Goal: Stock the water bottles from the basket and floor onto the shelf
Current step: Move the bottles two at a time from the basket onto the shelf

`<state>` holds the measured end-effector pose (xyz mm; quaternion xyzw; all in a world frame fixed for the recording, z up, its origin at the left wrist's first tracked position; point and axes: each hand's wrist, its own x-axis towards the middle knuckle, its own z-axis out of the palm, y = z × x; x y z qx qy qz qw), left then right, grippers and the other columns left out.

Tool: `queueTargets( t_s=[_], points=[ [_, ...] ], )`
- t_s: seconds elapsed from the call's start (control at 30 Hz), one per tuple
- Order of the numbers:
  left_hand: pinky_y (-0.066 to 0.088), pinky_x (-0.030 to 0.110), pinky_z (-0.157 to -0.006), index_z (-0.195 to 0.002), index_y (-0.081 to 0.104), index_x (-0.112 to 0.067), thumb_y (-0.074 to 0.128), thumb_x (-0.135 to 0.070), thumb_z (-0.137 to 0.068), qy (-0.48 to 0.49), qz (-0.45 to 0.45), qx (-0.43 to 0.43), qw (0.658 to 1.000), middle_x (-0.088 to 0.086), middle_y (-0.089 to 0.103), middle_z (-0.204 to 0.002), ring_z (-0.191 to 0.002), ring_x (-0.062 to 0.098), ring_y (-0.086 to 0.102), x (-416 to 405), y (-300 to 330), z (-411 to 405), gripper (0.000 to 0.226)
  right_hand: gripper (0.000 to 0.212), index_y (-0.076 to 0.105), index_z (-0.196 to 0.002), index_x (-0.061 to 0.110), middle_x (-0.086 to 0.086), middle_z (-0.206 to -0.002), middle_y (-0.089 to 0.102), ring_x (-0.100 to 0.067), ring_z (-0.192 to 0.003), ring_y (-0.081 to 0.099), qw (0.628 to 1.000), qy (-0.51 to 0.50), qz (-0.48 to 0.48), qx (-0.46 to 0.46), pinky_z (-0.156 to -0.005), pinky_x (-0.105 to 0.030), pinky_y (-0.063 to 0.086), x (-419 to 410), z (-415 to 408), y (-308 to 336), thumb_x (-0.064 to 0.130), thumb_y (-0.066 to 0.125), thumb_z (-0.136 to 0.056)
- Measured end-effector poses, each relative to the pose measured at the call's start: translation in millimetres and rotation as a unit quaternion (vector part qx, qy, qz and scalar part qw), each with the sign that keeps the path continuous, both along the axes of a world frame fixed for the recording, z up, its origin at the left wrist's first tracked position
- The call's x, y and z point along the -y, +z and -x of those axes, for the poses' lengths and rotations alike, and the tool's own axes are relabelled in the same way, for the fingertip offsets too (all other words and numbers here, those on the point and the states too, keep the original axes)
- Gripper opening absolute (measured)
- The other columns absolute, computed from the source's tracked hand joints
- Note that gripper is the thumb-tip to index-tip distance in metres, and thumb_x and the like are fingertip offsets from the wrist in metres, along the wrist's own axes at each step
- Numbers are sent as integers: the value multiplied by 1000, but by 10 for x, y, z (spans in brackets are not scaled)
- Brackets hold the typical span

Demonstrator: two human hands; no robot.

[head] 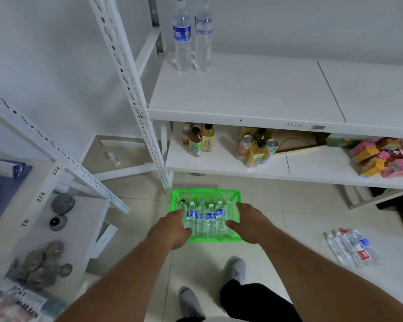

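Fingers of both hands point(172, 231) point(248, 225) curled on blue-labelled bottles point(206, 219), green basket point(205, 194)

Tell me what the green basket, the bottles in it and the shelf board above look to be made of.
Green basket: apparently moulded plastic, bright and slightly translucent, with slotted walls. Bottles in it: clear thin plastic, see-through with printed blue labels. Shelf board: smooth matte white, likely painted metal or laminate; the look leaves it open. Its upright looks like perforated painted steel.
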<state>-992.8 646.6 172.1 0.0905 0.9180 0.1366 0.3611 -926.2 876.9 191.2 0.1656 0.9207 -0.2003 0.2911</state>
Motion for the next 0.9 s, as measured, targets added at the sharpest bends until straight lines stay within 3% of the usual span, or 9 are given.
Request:
queueTargets(
  t_s=[0.23,0.4,0.5,0.77,0.9],
  points=[
    [36,36,-113,-155,25,-26,57,-48,-89,24,-6,45,999,2,33,-158,-141,24,40,-231,-271,161,77,82,18,-158,11,-10,-162,27,-28,-145,33,999,0,23,37,-115,-36,31,-182,207,-282,53,51,-97],
    [40,35,-110,-150,35,-26,55,-53,-82,61,-15,78,995,2,44,-152,-135,22,47,-482,-512,331,77,80,18,-158,10,-13,-161,28,-30,-145,34,996,3,59,61,-114,-36,33,-372,528,-631,52,49,-99],
    [37,30,-112,-152,34,-21,60,-45,-87,99,-24,85,991,4,43,-153,-137,21,45,-627,-768,457,73,79,18,-158,10,-14,-161,27,-29,-146,33,993,3,77,86,-116,-37,32,-490,748,-968,52,49,-99],
    [46,32,-103,-147,41,-20,70,-38,-83,190,-63,125,972,6,52,-145,-124,22,57,-805,-2084,813,72,78,20,-157,9,-13,-161,29,-27,-146,33,985,-9,91,149,-115,-34,30,-732,1220,-2254,51,51,-99],
    [43,33,-107,-146,42,-14,71,-34,-86,216,-65,130,966,10,49,-148,-129,25,54,-836,-2986,1025,70,79,25,-156,8,-13,-157,38,-28,-142,41,980,-64,99,159,-110,-31,35,-724,1440,-3124,51,54,-97]
  ],
)
